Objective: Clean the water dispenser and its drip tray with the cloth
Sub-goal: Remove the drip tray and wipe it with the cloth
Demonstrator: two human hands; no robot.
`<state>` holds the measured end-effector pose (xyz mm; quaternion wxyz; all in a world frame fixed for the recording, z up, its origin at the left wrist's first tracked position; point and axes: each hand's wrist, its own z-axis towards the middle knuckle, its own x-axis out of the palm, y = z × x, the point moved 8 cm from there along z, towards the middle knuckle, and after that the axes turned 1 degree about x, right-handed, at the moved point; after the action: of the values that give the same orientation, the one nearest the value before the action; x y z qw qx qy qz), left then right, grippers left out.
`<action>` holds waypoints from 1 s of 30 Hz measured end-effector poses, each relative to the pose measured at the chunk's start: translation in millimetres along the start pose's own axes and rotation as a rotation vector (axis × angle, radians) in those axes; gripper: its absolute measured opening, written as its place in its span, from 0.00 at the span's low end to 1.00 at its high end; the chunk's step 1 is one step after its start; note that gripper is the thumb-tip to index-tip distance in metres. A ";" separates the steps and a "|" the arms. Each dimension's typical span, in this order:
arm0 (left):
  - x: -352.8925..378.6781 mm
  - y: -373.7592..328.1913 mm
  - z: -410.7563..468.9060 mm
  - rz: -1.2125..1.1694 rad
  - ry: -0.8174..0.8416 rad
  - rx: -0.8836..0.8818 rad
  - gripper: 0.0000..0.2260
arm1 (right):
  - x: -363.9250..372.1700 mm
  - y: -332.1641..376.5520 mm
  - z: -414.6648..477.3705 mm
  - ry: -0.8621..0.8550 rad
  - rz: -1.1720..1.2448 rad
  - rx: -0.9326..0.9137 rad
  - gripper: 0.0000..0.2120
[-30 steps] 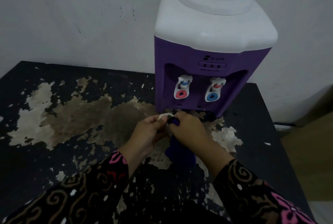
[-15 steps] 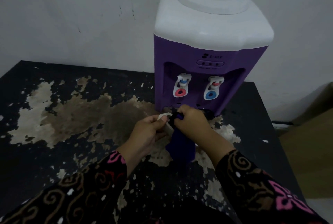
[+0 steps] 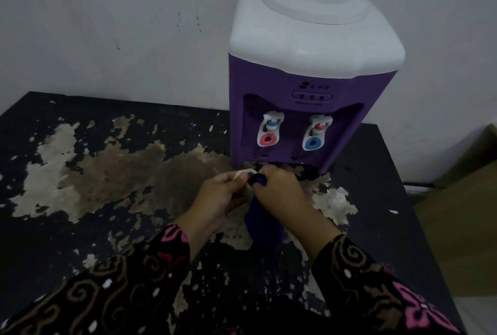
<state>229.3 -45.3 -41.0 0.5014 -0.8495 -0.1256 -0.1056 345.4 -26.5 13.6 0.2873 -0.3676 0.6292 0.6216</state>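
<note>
Starting nearest the camera, two patterned sleeves (image 3: pixel 129 289) are seen reaching fwd over a black table (image 3: pixel 80 227) w/ badly peeled, pale patches. Just past the cuffs, the left hand (image 3: pixel 217 200) is closed around a small white piece, prob. the drip tray (image 3: pixel 243 174), of which only a rounded edge shows betw. thumb and fingers; it appears to be lifted off the table and tilted toward the other hand, presumably so its surface can be reached from all sides. The right hand (image 3: pixel 279 192) is clenched on a dark purple cloth (image 3: pixel 265 224), a bunched end being pressed against the tray edge while the rest hangs down below the wrist, close to or touching the tabletop; which, cannot be told. That grip looks suited to rubbing a small part w/ a fingertip-sized wad, the loose tail being left out of the way. Both hands are held just in front of the water dispenser (image 3: pixel 309 108), approx. where the tray would sit, so it can be put back w/o much reach. Further back, the dispenser stands upright near the wall (image 3: pixel 107 25), purple body, white top, two taps (image 3: pixel 269 132) over an empty recess at the base. Judged from this, the tray step is in hand, and whether the body has been wiped cannot be told.
</note>
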 end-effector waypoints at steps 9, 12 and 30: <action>2.4 0.3 0.1 0.004 0.010 -0.004 0.06 | -4.9 -4.8 2.2 -0.045 0.028 0.016 0.07; 1.5 1.5 1.0 0.000 0.006 -0.006 0.09 | -0.8 -2.7 1.0 0.023 0.048 -0.002 0.07; 2.1 -0.2 0.6 0.004 0.004 0.006 0.06 | -0.1 -3.3 -3.6 -0.022 0.038 -0.001 0.07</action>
<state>231.2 -44.4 -40.4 0.5046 -0.8479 -0.1230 -0.1059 348.5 -29.9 12.1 0.2822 -0.3488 0.6326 0.6312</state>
